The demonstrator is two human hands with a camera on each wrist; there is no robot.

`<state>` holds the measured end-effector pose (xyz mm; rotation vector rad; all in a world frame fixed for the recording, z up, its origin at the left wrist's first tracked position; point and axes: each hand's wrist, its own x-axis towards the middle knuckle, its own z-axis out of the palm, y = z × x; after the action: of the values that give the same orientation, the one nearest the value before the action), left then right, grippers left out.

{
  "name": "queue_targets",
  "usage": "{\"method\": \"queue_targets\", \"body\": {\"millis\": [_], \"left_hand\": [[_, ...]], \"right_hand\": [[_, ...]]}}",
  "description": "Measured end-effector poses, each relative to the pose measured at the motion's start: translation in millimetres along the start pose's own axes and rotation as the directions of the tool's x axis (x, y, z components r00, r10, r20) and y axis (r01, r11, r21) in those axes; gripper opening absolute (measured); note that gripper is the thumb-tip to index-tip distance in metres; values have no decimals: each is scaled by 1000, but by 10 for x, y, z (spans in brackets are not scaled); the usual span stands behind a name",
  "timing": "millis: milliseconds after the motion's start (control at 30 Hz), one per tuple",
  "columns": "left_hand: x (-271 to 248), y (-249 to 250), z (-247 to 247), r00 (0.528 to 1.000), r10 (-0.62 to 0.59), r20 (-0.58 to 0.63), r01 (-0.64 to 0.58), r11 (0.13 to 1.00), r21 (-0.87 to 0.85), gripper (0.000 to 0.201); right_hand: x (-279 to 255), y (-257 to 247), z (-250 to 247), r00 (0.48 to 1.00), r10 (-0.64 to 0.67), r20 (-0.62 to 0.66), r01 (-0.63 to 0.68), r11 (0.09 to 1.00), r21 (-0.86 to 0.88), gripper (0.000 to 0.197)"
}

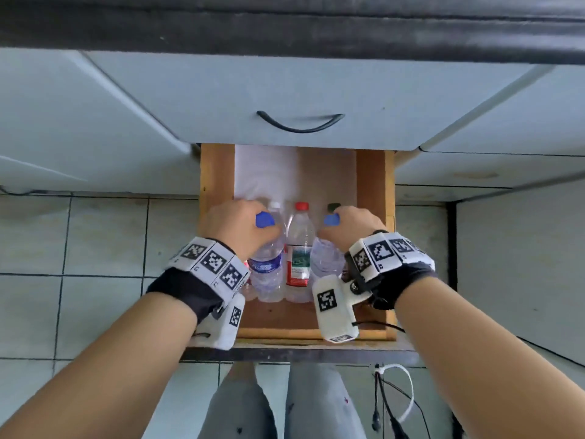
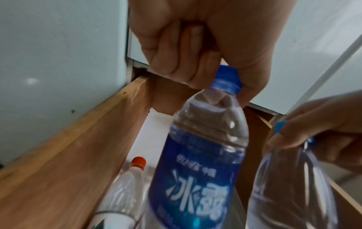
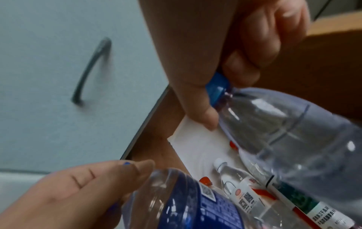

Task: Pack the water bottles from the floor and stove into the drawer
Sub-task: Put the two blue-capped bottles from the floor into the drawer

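Observation:
An open wooden drawer (image 1: 217, 172) holds several water bottles lying on its bottom. My left hand (image 1: 243, 226) grips the blue cap (image 2: 227, 79) of a blue-labelled bottle (image 1: 267, 267) and holds it over the drawer's left half. My right hand (image 1: 351, 229) grips the blue cap (image 3: 217, 91) of a clear bottle (image 1: 326, 261) over the right half. A red-capped bottle with a red label (image 1: 299, 248) lies between the two. In the left wrist view another red-capped bottle (image 2: 127, 186) lies against the drawer's left wall (image 2: 58, 170). A white-capped bottle (image 3: 235, 178) lies under the held ones.
A white liner (image 1: 262, 172) covers the drawer's back left. Above it a closed pale drawer front with a black handle (image 1: 299, 123) overhangs the opening. Pale tiled floor (image 1: 104, 236) lies on both sides. Cables (image 1: 392, 400) trail by my knees at the lower right.

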<state>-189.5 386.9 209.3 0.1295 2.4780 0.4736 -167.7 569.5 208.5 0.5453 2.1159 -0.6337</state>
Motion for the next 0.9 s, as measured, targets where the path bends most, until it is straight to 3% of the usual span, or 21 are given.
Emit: {"method": "queue_targets", "body": {"millis": [100,200,333,467,600,733,900], "left_hand": [[242,-44,67,1000,-16,-26,16,1000,-4,29],[416,-23,135,997,-56,-57,56,998,-18,28],[632,-112,341,995,-102,20,103,994,-31,36],[760,-229,555,983,-94,155,108,991,-83,54],[826,-368,658,946,-146,288,175,982,-76,85],[677,-517,810,934,-187,304,196,981,0,103],[565,-679,911,951,-243,192,258,965,-54,101]], "right_hand": [[298,9,120,1000,30,-4,-29,989,144,10],[511,42,339,996,81,-30,-71,970,234,44],[779,26,596,996,93,2,-92,972,214,53],[877,166,743,982,183,46,-189,957,218,61],[846,391,880,964,203,169,-222,970,100,88],[703,433,979,948,294,120,-307,945,113,56],[437,384,924,966,153,208,-135,986,-101,32]]}}
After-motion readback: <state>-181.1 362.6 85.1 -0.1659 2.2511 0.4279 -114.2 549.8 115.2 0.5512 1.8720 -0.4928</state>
